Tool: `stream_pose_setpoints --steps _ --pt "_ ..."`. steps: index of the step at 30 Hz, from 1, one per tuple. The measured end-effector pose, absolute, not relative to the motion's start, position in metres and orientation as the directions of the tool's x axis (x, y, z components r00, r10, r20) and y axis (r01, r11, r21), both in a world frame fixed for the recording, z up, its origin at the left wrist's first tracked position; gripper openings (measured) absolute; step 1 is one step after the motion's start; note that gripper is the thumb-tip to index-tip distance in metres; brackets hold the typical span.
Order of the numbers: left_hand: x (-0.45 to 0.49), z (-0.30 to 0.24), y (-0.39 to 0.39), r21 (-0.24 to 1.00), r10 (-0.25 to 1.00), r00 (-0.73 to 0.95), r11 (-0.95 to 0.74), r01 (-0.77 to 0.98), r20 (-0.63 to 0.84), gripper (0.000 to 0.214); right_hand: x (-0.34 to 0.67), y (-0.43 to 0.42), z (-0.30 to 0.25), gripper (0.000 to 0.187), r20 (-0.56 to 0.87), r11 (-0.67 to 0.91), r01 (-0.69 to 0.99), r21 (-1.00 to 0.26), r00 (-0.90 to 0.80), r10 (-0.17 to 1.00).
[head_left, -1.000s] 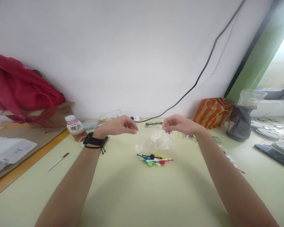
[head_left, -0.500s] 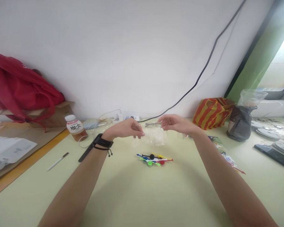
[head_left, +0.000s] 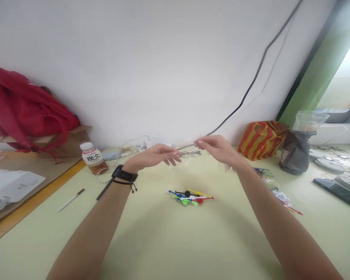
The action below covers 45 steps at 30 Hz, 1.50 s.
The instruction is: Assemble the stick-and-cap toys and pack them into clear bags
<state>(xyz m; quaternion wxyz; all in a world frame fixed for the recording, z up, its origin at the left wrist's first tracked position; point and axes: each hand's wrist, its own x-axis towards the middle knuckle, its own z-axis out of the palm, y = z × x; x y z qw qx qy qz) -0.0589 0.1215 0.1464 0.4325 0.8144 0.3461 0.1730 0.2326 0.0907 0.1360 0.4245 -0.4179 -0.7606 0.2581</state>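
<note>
A clear thin plastic bag [head_left: 189, 140], hard to make out, hangs between my hands above the table. My right hand [head_left: 217, 147] pinches its edge between thumb and fingertips. My left hand [head_left: 160, 154], with a black watch at the wrist, reaches toward the bag with fingers stretched out; whether they touch the film cannot be told. Below both hands, a small pile of coloured plastic arrow spinners [head_left: 189, 197] in blue, black, yellow, green, white and red lies on the table. Behind the hands rest eyeglasses [head_left: 192, 153], partly seen through the film.
At left are a drink bottle [head_left: 92, 158], a pen [head_left: 71, 200] and a red backpack [head_left: 32, 109] on a cardboard box. At right stand a striped bag [head_left: 261, 140], a grey bag [head_left: 295, 151], packaged spinners [head_left: 280, 196] and a black phone-like slab [head_left: 336, 193].
The bag, bunched and whitish before, is now spread thin and higher up. My left fingers have straightened from a pinch, and my right hand has risen slightly. The spinner pile stays put.
</note>
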Motion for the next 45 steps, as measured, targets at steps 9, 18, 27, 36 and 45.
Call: stream_pose_setpoints --steps 9,18,27,36,45 --pt "-0.057 0.15 0.107 0.91 0.583 0.805 -0.268 0.317 -0.109 0.061 0.245 0.089 0.135 0.046 0.152 0.291 0.111 -0.95 -0.65 0.744" --pt "-0.048 0.141 0.109 0.931 0.405 0.898 -0.234 0.282 -0.17 0.068 0.237 0.087 0.133 0.064 0.048 0.299 0.086 -0.95 -0.908 0.416" --pt "-0.047 0.155 0.095 0.909 0.367 0.914 -0.299 0.291 -0.172 0.067 0.219 0.084 0.125 0.091 0.032 0.306 0.039 -0.951 -0.974 0.224" --pt "-0.049 0.157 0.094 0.887 0.347 0.913 -0.323 0.331 -0.215 0.068 0.21 0.085 0.113 0.123 -0.102 0.331 0.173 -0.928 -0.97 0.221" --pt "-0.05 0.157 0.094 0.915 0.312 0.93 -0.285 0.287 -0.194 0.066 0.203 0.081 0.111 0.135 -0.132 0.294 0.197 -0.935 -0.965 0.225"
